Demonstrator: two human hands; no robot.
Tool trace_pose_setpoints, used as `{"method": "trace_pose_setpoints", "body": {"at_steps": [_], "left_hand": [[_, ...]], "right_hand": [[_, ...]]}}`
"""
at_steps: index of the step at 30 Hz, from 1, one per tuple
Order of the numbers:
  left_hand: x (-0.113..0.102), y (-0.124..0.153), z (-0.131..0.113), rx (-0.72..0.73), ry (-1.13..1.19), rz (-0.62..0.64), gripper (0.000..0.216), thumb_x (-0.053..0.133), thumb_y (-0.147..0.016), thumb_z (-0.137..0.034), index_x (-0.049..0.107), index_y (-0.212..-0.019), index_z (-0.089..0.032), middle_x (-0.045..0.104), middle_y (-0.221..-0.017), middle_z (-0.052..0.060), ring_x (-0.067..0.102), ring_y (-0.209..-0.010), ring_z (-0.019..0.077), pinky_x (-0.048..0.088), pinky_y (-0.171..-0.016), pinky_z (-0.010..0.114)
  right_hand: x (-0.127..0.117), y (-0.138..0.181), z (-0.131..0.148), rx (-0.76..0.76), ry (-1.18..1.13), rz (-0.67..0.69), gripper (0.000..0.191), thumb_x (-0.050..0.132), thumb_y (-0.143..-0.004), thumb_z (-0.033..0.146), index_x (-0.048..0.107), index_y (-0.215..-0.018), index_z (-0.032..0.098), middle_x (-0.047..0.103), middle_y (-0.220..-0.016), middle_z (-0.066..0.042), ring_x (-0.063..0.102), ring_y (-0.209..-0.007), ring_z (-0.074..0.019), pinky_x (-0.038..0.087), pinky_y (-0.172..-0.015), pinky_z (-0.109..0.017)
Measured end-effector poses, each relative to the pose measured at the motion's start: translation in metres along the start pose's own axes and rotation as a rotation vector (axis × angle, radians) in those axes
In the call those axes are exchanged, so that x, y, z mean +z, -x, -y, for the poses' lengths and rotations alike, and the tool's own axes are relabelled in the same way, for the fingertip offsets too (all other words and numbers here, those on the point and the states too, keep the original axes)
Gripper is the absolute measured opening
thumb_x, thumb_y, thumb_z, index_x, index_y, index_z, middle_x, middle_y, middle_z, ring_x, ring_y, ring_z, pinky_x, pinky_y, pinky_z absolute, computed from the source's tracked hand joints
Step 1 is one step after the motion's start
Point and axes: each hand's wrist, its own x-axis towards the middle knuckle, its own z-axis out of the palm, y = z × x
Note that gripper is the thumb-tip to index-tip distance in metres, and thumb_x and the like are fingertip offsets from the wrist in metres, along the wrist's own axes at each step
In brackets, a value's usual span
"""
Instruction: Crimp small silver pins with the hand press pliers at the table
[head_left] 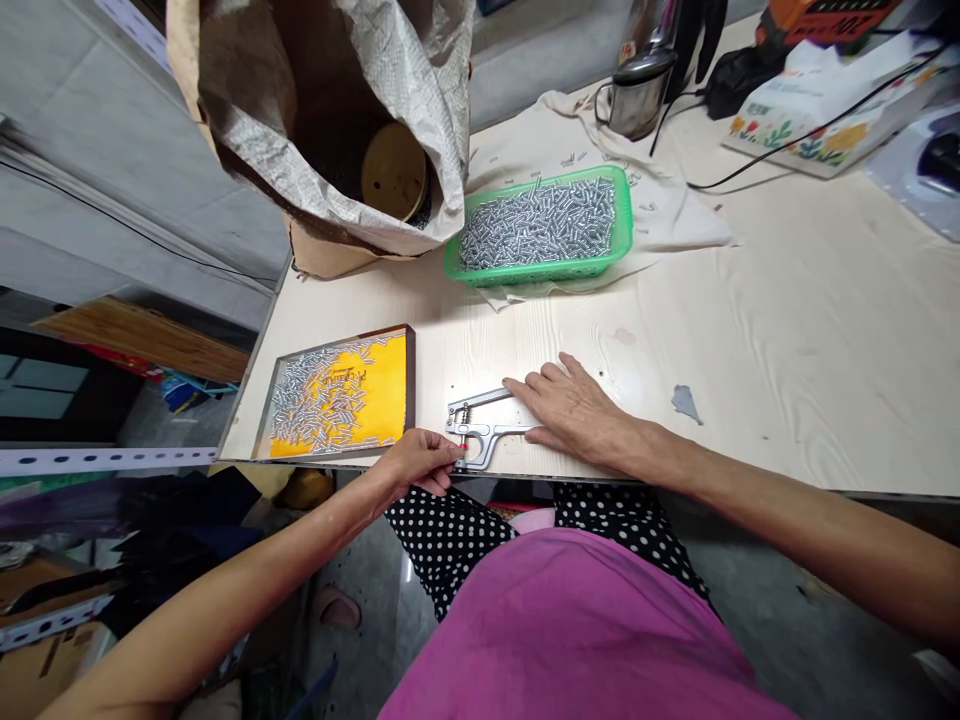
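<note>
Pliers (491,432) at near edge of desk (795,390); left hand (420,458), fingers pinched at head; right hand (576,412), fingers gripping handles

Bare forearms (720,478) angled inward, left hand (420,459) in a pinch, right hand (574,410) back upward, thumb (543,437) apart

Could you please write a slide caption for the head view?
Left hand at the head of metal pliers, right hand on their handles, beside a tray of small metal pieces.
</note>
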Motion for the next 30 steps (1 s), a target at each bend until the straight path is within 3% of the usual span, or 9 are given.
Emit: {"method": "trace_pose_setpoints", "body": {"at_steps": [2, 5, 7, 9, 14, 17, 23, 30], "left_hand": [[0.004, 0.006, -0.003, 0.238, -0.230, -0.185, 0.028, 0.062, -0.088, -0.039, 0.066, -0.076, -0.014, 0.064, -0.063, 0.003, 0.060, -0.056, 0.0143, 0.050, -0.058, 0.028], [0.014, 0.008, -0.014, 0.707, -0.536, -0.429, 0.020, 0.062, -0.090, -0.034, 0.069, -0.096, -0.016, 0.068, -0.097, 0.008, 0.063, -0.089, 0.0214, 0.052, -0.079, 0.036], [0.021, 0.001, -0.025, 0.916, -0.673, -0.438, 0.033, 0.067, -0.087, -0.033, 0.063, -0.116, -0.017, 0.063, -0.118, 0.011, 0.056, -0.110, 0.0266, 0.049, -0.092, 0.042], [0.026, -0.011, -0.036, 1.027, -0.768, -0.392, 0.052, 0.071, -0.084, -0.032, 0.053, -0.130, -0.016, 0.055, -0.133, 0.014, 0.048, -0.121, 0.0292, 0.046, -0.099, 0.045], [0.028, -0.035, -0.051, 1.072, -0.912, -0.280, 0.063, 0.069, -0.085, -0.038, 0.042, -0.138, -0.016, 0.057, -0.128, 0.013, 0.051, -0.113, 0.0285, 0.045, -0.095, 0.045], [0.028, -0.036, -0.055, 1.079, -1.017, -0.265, 0.066, 0.067, -0.085, -0.046, 0.042, -0.137, -0.013, 0.058, -0.122, 0.014, 0.051, -0.107, 0.0289, 0.046, -0.089, 0.043], [0.029, -0.039, -0.058, 1.083, -0.983, -0.273, 0.038, 0.057, -0.092, -0.048, 0.061, -0.114, -0.017, 0.062, -0.103, 0.008, 0.051, -0.094, 0.0238, 0.043, -0.079, 0.035], [0.029, -0.050, -0.061, 1.008, -0.919, -0.378, 0.031, 0.058, -0.092, -0.045, 0.068, -0.103, -0.018, 0.063, -0.092, 0.006, 0.052, -0.090, 0.0229, 0.042, -0.074, 0.034]], "right_hand": [[0.002, 0.001, 0.003, -0.007, 0.006, -0.031, 0.059, 0.070, -0.083, 0.031, 0.047, -0.134, 0.012, 0.065, -0.110, -0.012, 0.054, -0.103, -0.0297, 0.030, -0.104, -0.051], [0.006, 0.003, 0.006, -0.002, 0.011, -0.079, 0.058, 0.069, -0.084, 0.028, 0.046, -0.135, 0.011, 0.066, -0.107, -0.012, 0.055, -0.102, -0.0286, 0.032, -0.103, -0.048], [0.009, 0.006, 0.007, 0.011, -0.001, -0.095, 0.059, 0.068, -0.085, 0.028, 0.045, -0.137, 0.011, 0.066, -0.108, -0.012, 0.055, -0.101, -0.0286, 0.036, -0.099, -0.046], [0.011, 0.009, 0.006, 0.018, -0.035, -0.118, 0.062, 0.067, -0.085, 0.029, 0.043, -0.139, 0.011, 0.065, -0.110, -0.014, 0.055, -0.101, -0.0286, 0.041, -0.093, -0.044], [0.013, 0.018, 0.001, 0.077, -0.102, -0.121, 0.076, 0.075, -0.075, 0.033, 0.042, -0.139, 0.009, 0.059, -0.119, -0.018, 0.052, -0.106, -0.0317, 0.047, -0.085, -0.043], [0.014, 0.019, 0.003, 0.101, -0.079, -0.096, 0.062, 0.076, -0.075, 0.030, 0.052, -0.128, 0.007, 0.061, -0.111, -0.017, 0.052, -0.102, -0.0310, 0.048, -0.083, -0.041], [0.023, 0.013, 0.006, 0.095, 0.012, -0.133, 0.016, 0.059, -0.088, 0.017, 0.062, -0.103, 0.013, 0.063, -0.095, -0.012, 0.053, -0.092, -0.0257, 0.045, -0.078, -0.036], [0.033, -0.001, -0.006, 0.093, 0.001, -0.127, 0.020, 0.046, -0.091, 0.007, 0.064, -0.091, 0.016, 0.063, -0.092, -0.009, 0.053, -0.092, -0.0223, 0.043, -0.077, -0.033]]}}
